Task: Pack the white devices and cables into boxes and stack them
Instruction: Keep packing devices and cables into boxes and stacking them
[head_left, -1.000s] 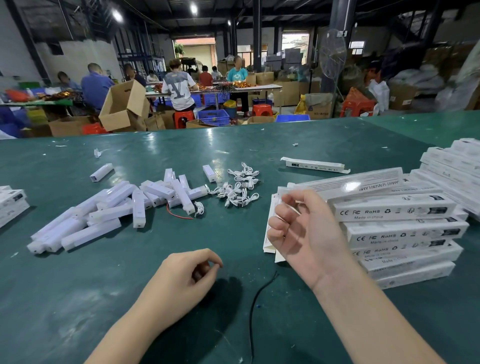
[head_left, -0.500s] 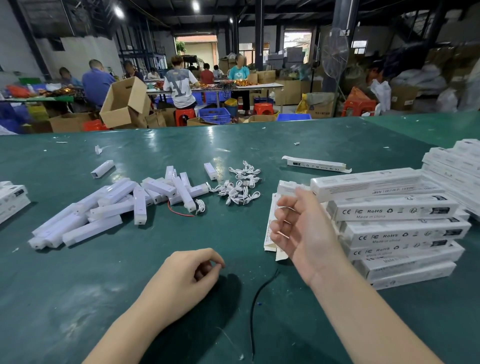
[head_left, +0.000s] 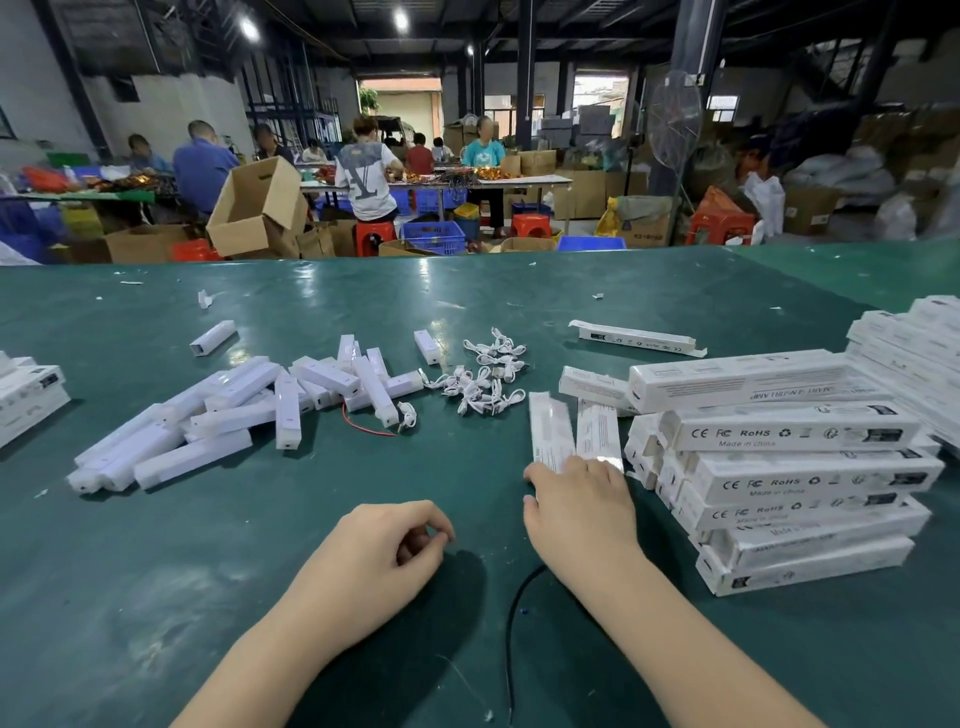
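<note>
Several white devices (head_left: 234, 415) lie in a loose pile at the left of the green table (head_left: 467, 291). A cluster of coiled white cables (head_left: 483, 376) sits just right of them. Packed white boxes (head_left: 789, 467) are stacked at the right. Two flat unfolded boxes (head_left: 571, 431) lie in front of that stack. My right hand (head_left: 576, 504) lies palm down with its fingertips touching their near ends. My left hand (head_left: 384, 556) rests on the table with fingers loosely curled and holds nothing.
A lone flat box (head_left: 636, 338) lies farther back, and more boxes sit at the left edge (head_left: 26, 395) and far right (head_left: 914, 353). A thin black cord (head_left: 514, 623) runs between my arms. A red wire (head_left: 363, 426) lies under the devices. People work at tables behind.
My right hand has turned palm down and dropped from beside the box stack onto the near ends of the flat boxes. The left hand has stayed put.
</note>
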